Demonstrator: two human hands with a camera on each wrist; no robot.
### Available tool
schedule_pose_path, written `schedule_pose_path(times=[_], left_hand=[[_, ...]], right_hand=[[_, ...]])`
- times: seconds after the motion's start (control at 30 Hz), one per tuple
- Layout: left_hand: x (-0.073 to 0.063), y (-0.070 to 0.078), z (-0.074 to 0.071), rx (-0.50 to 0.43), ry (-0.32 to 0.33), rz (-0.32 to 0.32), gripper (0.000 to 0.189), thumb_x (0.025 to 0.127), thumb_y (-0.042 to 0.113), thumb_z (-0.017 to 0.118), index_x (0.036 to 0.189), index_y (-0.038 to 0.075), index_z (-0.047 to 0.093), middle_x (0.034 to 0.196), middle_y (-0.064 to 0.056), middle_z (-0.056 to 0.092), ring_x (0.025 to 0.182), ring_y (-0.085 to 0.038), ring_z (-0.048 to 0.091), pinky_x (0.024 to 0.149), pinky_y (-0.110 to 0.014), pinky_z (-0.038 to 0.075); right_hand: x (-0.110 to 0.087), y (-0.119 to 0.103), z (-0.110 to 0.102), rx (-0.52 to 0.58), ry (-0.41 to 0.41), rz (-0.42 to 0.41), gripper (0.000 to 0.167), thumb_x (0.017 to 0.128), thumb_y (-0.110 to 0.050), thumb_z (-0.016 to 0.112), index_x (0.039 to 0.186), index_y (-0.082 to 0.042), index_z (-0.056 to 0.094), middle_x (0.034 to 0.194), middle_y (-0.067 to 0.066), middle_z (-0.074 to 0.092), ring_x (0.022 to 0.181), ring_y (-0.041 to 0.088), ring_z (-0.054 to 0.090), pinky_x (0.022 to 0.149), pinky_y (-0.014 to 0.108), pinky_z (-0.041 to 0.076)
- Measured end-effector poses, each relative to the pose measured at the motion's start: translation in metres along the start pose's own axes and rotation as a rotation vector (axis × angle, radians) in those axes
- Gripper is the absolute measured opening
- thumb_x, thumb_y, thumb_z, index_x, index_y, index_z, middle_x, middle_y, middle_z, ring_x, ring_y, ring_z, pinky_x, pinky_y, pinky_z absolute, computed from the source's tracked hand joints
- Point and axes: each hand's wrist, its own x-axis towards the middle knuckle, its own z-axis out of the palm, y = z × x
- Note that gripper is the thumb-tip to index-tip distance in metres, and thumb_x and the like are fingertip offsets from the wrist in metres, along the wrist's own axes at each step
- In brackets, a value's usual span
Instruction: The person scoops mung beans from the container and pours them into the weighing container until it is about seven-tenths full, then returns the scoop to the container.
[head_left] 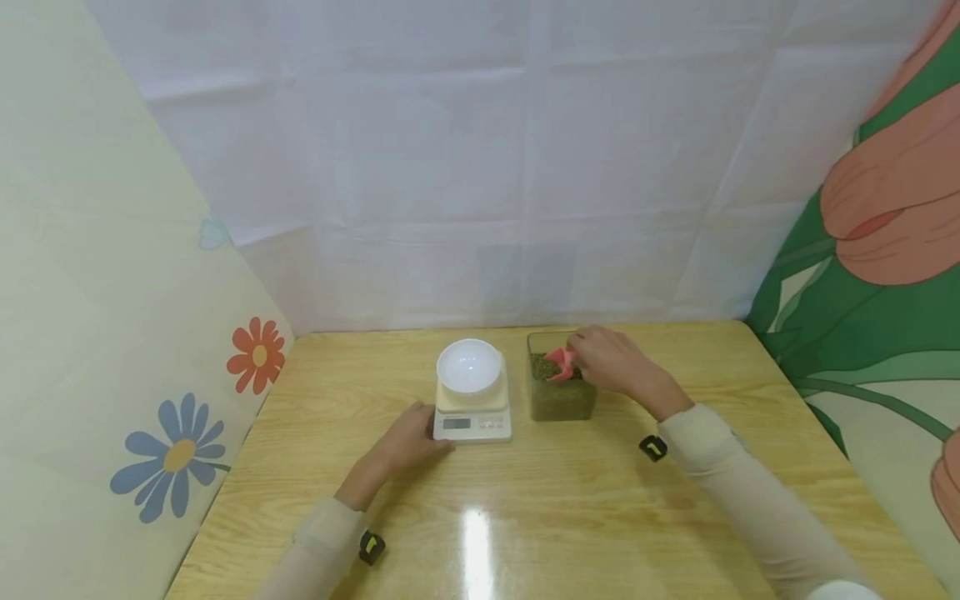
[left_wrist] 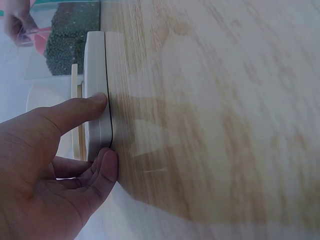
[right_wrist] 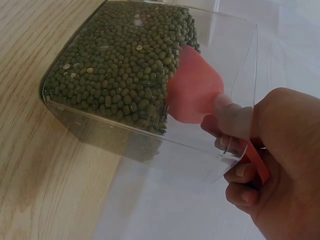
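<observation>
On the table stands a white kitchen scale (head_left: 491,433) with a cream platform, a small display and a white bowl (head_left: 469,367) on top. My left hand (head_left: 411,437) holds the scale's front left corner, thumb along the front edge and fingers curled at the side. To the scale's right is a clear plastic container (right_wrist: 237,60), partly filled with green mung beans (right_wrist: 125,65). Curled round the handle of a pink scoop (right_wrist: 192,87), my right hand (head_left: 611,358) reaches in over the container's rim. The scoop's front edge meets the beans.
The wooden table (head_left: 585,517) runs back to a white cloth (head_left: 412,183) hanging behind it. Flower-patterned panels (head_left: 97,275) flank the table. A black wrist device (head_left: 371,547) sits near the left sleeve, another (head_left: 653,448) by the right.
</observation>
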Motion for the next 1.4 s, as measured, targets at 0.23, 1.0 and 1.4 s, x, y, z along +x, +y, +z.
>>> schedule_pose_path(times=[0.23,1.0,1.4], left_hand=[[-0.002,0.0,0.0,-0.004,0.002,0.004,0.057,0.086,0.022,0.089,0.136,0.004,0.067,0.116,-0.01,0.068,0.107,-0.023,0.061,0.107,-0.052,0.055],[-0.002,0.001,0.0,0.009,-0.008,-0.024,0.062,0.087,0.025,0.089,0.14,0.004,0.064,0.117,-0.011,0.067,0.108,-0.024,0.06,0.107,-0.052,0.054],[-0.001,0.0,0.0,0.018,-0.002,-0.001,0.058,0.087,0.023,0.089,0.137,0.003,0.066,0.11,-0.008,0.067,0.102,-0.021,0.057,0.102,-0.049,0.056]], right_hand=[[0.001,0.001,0.002,0.009,0.011,-0.004,0.014,0.092,0.003,0.069,0.106,0.003,0.072,0.102,0.015,0.073,0.091,0.032,0.07,0.079,0.043,0.064],[0.007,0.004,0.013,0.006,0.006,0.022,0.01,0.097,-0.003,0.068,0.104,-0.002,0.073,0.101,0.011,0.073,0.09,0.029,0.068,0.073,0.042,0.061],[0.008,0.004,0.015,0.031,-0.003,0.03,0.015,0.095,-0.001,0.068,0.109,-0.001,0.073,0.103,0.012,0.073,0.088,0.027,0.068,0.072,0.038,0.061]])
